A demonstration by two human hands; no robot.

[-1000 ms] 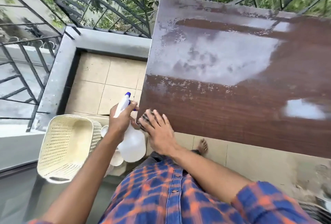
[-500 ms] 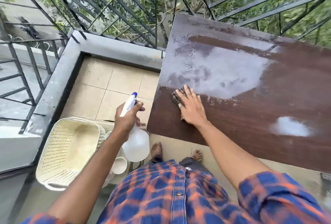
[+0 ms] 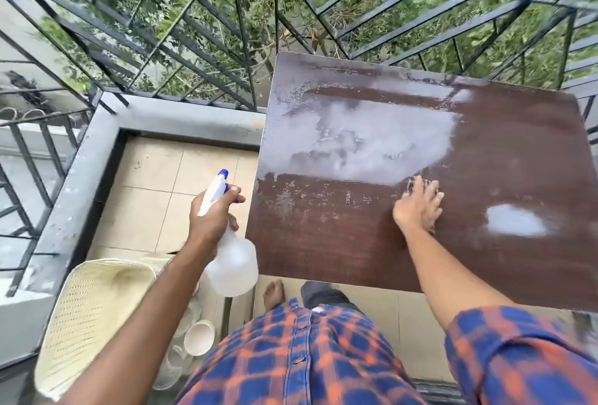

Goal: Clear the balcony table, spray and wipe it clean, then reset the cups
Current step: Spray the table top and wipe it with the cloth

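The left hand (image 3: 212, 217) gripped a spray bottle (image 3: 233, 265) just beside the table (image 3: 339, 242). The right hand (image 3: 419, 207), fingers spread flat, pressed a cloth (image 3: 411, 183) onto the tabletop.

table standing at the right of the balcony, basket and cups sitting on the floor at the left
the table (image 3: 356, 242) is standing just before the far railing (image 3: 226, 32). the right hand (image 3: 419, 207) is resting on a cloth (image 3: 412, 183) near the middle of the tabletop. the left hand (image 3: 212, 220) is holding the spray bottle (image 3: 233, 265) just off the table's left edge. the basket (image 3: 87, 323) is lying on the floor at the near left, and the cups (image 3: 199, 336) are sitting just right of it
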